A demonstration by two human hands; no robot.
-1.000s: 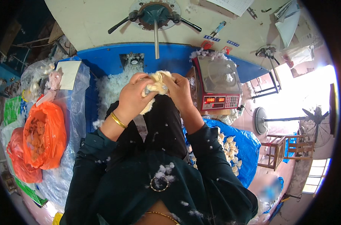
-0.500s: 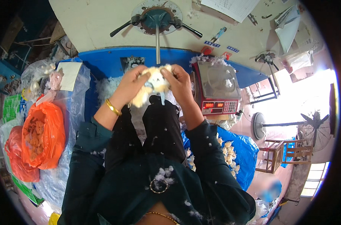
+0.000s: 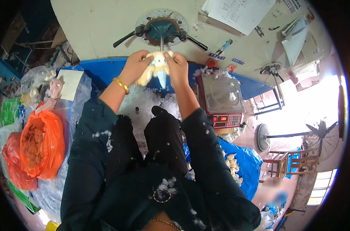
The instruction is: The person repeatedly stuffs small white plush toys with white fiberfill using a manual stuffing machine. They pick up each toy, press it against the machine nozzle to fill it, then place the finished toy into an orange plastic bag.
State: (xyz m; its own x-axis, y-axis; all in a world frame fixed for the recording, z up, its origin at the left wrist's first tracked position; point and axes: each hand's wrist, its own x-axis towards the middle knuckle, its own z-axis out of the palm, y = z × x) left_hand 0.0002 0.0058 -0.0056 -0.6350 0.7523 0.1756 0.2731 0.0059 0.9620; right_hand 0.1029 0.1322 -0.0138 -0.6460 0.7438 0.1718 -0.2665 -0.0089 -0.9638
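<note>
A small cream plush toy (image 3: 153,72) with a pale face and a light blue piece hanging from it is held between both my hands. My left hand (image 3: 135,68), a gold bangle at its wrist, has fingers closed on the toy's left side. The fingers of my right hand (image 3: 178,70) pinch its right side. The toy's top meets the end of a metal tube (image 3: 161,45) that sticks out of a round fitting (image 3: 161,27) with two black handles; whether the tube goes inside is hidden. Loose white stuffing (image 3: 142,101) lies below the toy.
A red scale (image 3: 223,92) with a metal pan stands at right. Beyond my right arm, a blue bag (image 3: 252,163) holds several cream pieces. At left, an orange plastic bag (image 3: 56,142) holds brown plush pieces. Papers (image 3: 240,13) lie on the pale panel.
Both hands have moved the toy forward, from below the tube to its end. The light blue piece now hangs in fuller view, and more stuffing shows beneath.
</note>
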